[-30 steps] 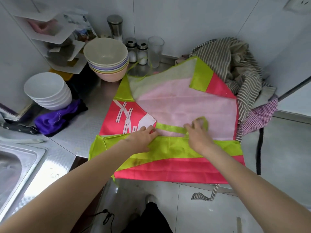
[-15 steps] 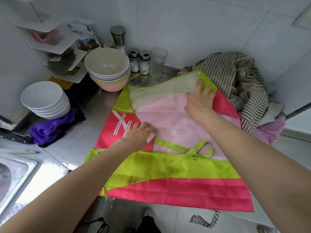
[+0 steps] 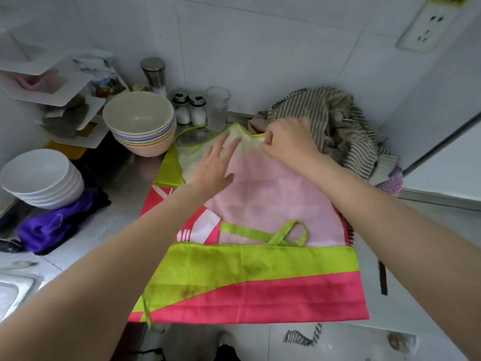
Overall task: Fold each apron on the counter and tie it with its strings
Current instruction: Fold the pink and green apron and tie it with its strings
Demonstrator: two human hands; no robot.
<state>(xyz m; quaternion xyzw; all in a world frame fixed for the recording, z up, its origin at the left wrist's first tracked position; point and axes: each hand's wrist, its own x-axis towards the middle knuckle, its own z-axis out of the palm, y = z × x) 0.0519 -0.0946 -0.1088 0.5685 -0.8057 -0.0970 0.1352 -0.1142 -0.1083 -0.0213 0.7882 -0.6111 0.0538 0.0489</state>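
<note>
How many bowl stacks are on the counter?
2: a white stack at far left above the purple cloth, and a pastel stack left of the shakers.

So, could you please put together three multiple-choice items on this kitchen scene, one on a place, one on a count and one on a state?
1. Where is the striped apron?
A. heaped in the far right corner of the counter
B. in the sink
C. hung on the wall

2. How many small shakers stand beside the clear glass?
A. one
B. two
C. four

3. What is the right hand doing?
A. lying flat and open
B. holding a bowl
C. pinching the far edge of the pink and green apron

Answers:
1 A, the striped heap lies against the wall behind the right hand.
2 B, two lidded shakers stand side by side.
3 C, its fingers curl on the edge, while the left hand lies open on the fabric.
</note>
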